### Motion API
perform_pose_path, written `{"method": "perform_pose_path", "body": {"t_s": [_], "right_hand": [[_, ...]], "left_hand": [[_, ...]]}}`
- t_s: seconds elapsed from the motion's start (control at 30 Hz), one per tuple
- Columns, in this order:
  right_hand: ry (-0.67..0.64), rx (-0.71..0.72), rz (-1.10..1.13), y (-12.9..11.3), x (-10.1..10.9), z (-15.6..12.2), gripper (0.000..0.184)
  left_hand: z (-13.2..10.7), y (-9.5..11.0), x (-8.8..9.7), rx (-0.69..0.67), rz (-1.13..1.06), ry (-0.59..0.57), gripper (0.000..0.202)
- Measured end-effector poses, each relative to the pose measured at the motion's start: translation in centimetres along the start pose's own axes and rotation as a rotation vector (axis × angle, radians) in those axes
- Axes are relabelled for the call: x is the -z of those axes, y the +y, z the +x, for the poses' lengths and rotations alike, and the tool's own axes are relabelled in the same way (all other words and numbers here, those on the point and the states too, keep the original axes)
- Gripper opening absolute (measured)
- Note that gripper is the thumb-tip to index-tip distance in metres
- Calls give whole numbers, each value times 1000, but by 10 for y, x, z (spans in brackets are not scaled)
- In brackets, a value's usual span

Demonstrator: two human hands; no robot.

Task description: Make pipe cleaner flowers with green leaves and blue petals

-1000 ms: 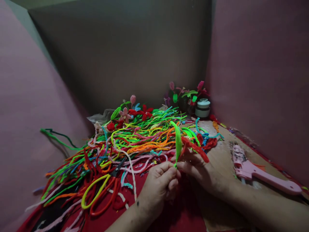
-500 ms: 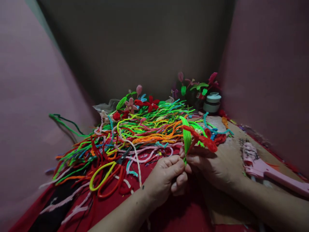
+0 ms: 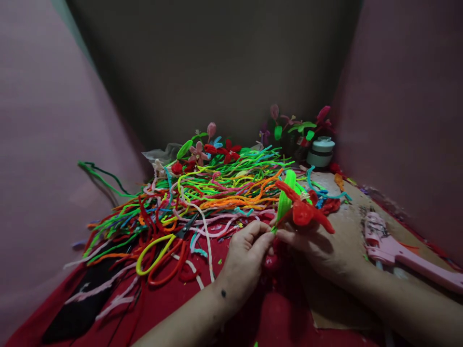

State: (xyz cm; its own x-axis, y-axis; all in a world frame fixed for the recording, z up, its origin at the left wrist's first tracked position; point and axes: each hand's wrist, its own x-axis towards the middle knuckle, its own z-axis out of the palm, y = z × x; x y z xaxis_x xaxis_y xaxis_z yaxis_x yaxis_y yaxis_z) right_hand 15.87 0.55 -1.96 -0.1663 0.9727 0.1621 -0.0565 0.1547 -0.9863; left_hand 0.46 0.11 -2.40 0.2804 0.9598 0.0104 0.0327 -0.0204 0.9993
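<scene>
In front of me a red pipe-cleaner flower (image 3: 304,212) with a pale centre tilts to the right. Bright green pipe-cleaner leaves (image 3: 286,200) stand beside its petals. My left hand (image 3: 246,253) is closed, thumb and fingers pinching the green stem just below the leaves. From the other side my right hand (image 3: 321,248) closes on the same stem, its fingertips close to the left ones. Part of the right hand lies behind the petals, and the lower stem is hidden by the fingers.
Loose coloured pipe cleaners (image 3: 224,193) form a heap behind my hands. Scissors (image 3: 155,258) with yellow and red handles lie left. A pink glue gun (image 3: 394,253) rests on cardboard (image 3: 350,226) at right. Finished flowers (image 3: 198,152) and a light-blue jar (image 3: 321,152) stand behind.
The flower has turned so its red petals spread lower and further right, and the leaf has shifted right. Both hands keep pinching the stem, with the left fingers now less curled.
</scene>
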Motion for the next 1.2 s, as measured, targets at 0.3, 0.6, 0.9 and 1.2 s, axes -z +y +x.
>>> {"method": "perform_pose_path", "body": {"t_s": [0.3, 0.6, 0.9, 1.2], "right_hand": [[-54, 27, 34, -1, -3, 3, 16], [-166, -212, 447, 26, -3, 4, 13], [-95, -148, 401, 32, -3, 5, 13], [80, -20, 201, 15, -7, 2, 11]], "left_hand": [[4, 1, 2, 138, -363, -89, 19], [4, -6, 4, 243, -711, -351, 20], [5, 1, 3, 180, -446, -232, 16], [-1, -9, 0, -369, 449, 141, 11]]}}
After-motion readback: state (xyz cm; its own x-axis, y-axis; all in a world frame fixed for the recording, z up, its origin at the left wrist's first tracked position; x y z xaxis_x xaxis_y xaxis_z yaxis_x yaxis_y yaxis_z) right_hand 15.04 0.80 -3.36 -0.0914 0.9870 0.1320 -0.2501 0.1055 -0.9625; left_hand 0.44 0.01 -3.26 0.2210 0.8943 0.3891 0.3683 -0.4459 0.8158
